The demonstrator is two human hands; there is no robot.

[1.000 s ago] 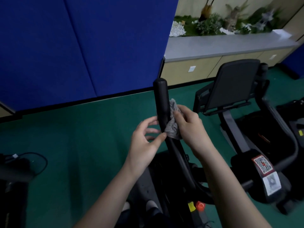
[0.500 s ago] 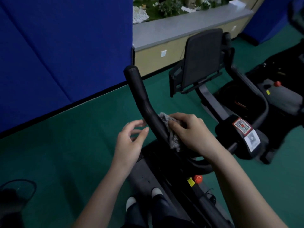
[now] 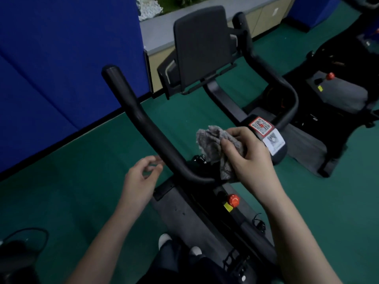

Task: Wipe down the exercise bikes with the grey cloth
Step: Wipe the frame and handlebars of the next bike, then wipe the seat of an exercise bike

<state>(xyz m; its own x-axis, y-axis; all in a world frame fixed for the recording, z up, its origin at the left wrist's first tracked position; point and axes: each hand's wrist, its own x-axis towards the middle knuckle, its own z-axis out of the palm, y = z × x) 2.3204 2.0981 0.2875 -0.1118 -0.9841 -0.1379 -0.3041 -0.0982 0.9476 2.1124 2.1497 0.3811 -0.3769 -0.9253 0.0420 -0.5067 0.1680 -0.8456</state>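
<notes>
The black exercise bike in front of me has a long left handlebar (image 3: 141, 119) that rises to the upper left. My right hand (image 3: 249, 158) grips the crumpled grey cloth (image 3: 213, 144) just right of the bar's lower bend, off the bar. My left hand (image 3: 141, 179) hovers left of the bar with loosely curled fingers and holds nothing. The bike's dark console screen (image 3: 202, 46) stands behind, and its right handlebar (image 3: 272, 78) curves down to a hub with a QR sticker (image 3: 266, 132).
A red knob (image 3: 233, 199) sits on the bike frame below my hands. A second bike (image 3: 338, 89) stands at the right. Blue padded wall panels (image 3: 61, 58) fill the left, with green floor (image 3: 71, 181) around. My white shoes (image 3: 165, 240) show at the bottom.
My right hand slid the cloth down the left handlebar and lifted it off to the right. My left hand let go of the bar. The view swung left and down.
</notes>
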